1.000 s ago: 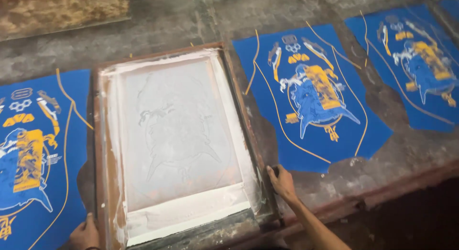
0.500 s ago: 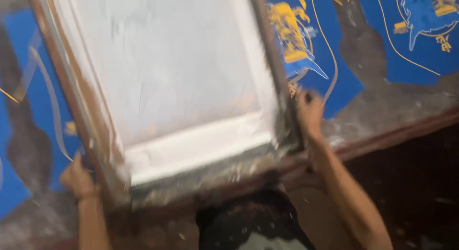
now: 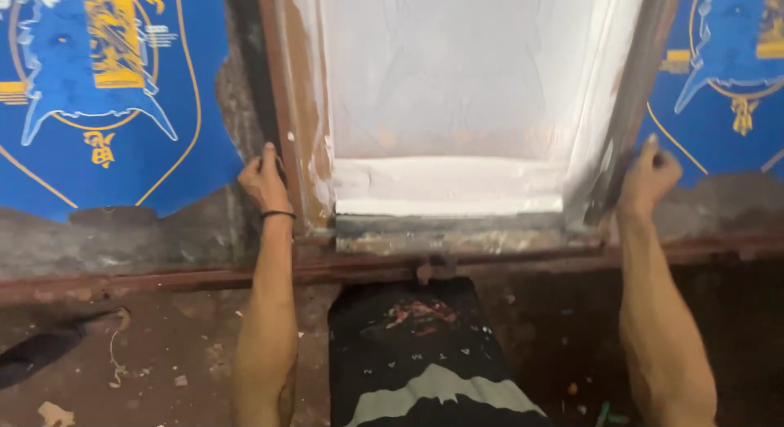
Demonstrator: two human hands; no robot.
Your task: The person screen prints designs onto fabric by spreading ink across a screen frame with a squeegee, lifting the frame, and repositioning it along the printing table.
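Change from half a second ago: the view has swung in so the printing screen frame point(image 3: 457, 117) now fills the top centre, squarely in front of the person; a full second ago it sat further off, with the whole frame visible.

The frame rests on the bench point(image 3: 147, 239), with its near rail close to the bench's front edge. A band of white ink point(image 3: 449, 186) lies along the inside of that near rail.

Left hand point(image 3: 263, 180): curled against the frame's left rail, fingers closed on its outer edge. A dark band sits on the wrist.

Right hand point(image 3: 649, 175): closed round the frame's right rail near its near corner.

Edges and room: a blue printed panel point(image 3: 106, 92) lies just left of the frame, its edge close to the left hand. A second blue printed panel point(image 3: 719, 84) lies just right of the frame, beside the right hand. Only narrow strips of bare bench separate the frame from either panel. Nearer than the frame, the bench's front lip runs straight across.
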